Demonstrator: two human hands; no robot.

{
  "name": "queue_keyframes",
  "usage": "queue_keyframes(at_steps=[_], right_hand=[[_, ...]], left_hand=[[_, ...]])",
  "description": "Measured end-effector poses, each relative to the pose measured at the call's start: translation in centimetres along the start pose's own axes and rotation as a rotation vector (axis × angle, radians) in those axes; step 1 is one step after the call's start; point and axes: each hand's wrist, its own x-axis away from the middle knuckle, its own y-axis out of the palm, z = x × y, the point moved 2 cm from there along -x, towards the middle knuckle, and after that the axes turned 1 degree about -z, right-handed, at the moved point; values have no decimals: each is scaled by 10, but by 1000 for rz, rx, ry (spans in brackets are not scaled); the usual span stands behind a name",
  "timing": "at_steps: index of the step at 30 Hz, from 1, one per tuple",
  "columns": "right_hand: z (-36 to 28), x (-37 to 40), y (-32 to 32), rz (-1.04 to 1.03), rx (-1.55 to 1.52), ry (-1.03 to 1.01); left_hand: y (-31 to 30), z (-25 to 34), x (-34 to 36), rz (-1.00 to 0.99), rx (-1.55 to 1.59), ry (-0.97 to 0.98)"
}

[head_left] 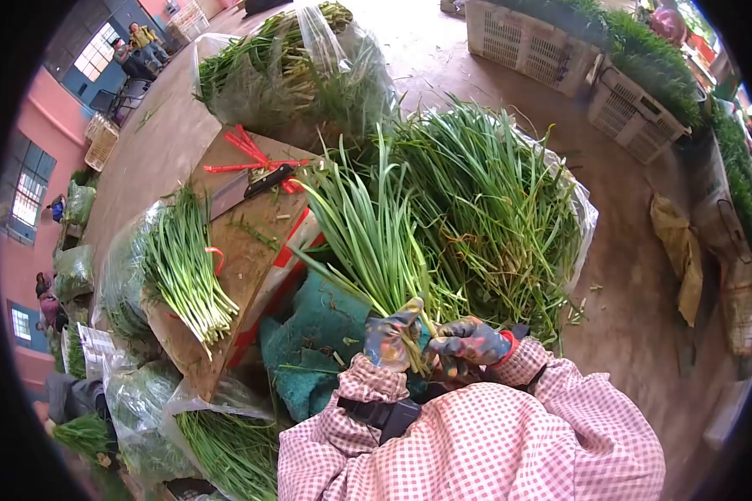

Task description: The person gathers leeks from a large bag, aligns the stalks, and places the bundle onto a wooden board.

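Observation:
My left hand (393, 334), in a patterned work glove, is closed around the lower stems of a bunch of chives (363, 238). The leaves fan out up and away from me. My right hand (470, 342), gloved the same way, is beside it with its fingers pinched at a stem near the bunch's base. Just beyond lies a big loose heap of chives (493, 209) on clear plastic. On the board (259, 250) to the left are a tied bunch of chives (188, 275), a black-handled knife (255, 188) and several red ties (246, 154).
A large plastic bag of greens (297, 79) stands behind the board. Green cloth (317, 334) hangs close to my left hand. Bagged chives (230, 442) sit at lower left. White crates (535, 46) of greens line the right. Other people (142, 46) are at the far left.

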Motion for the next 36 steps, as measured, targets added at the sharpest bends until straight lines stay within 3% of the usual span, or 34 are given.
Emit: queue_keyframes(at_steps=[2,3,5,6,9,10,11,13,14,16,18,19,21,24,25,27,30,33,35,36], right_hand=[[-6,-4,2,160,308,-13],[-5,-6,1,168,305,-15],[-8,-15,0,175,134,-155],[-18,-15,14,231,243,-201],[-5,-20,5,278,368,-338],[-1,-18,5,283,290,-384],[0,-15,2,291,289,-385],[4,-6,-16,490,434,-315],[0,6,-31,522,834,-426],[3,34,-69,679,517,-125],[-25,74,-99,380,2048,160],[-20,87,-121,628,1951,623],[-30,95,-104,695,1940,366],[-38,61,-63,741,1504,50],[-26,43,-71,746,1598,-35],[-20,9,-80,659,1659,266],[3,-21,-111,722,1786,234],[-2,-21,-113,704,1577,263],[-19,3,-83,705,684,26],[-32,16,-71,679,555,-114]], left_hand=[[32,5,12,-15,240,-118],[46,6,12,-16,240,-126],[62,8,10,225,-249,83],[71,5,11,302,-323,178],[42,7,6,316,-152,75],[38,8,3,409,-290,244],[37,15,7,266,-66,136],[40,26,3,78,-105,346],[50,30,8,60,-176,405],[62,39,13,-64,-61,429],[76,51,22,-189,18,416],[80,56,27,-178,-13,400],[90,59,33,-250,24,360],[94,57,32,-446,26,322],[91,56,32,-470,-2,331],[88,54,33,-485,-17,340],[81,50,36,-450,-39,349],[80,50,34,-423,-50,332],[76,50,35,-402,-64,320],[73,52,33,-465,-25,290]])
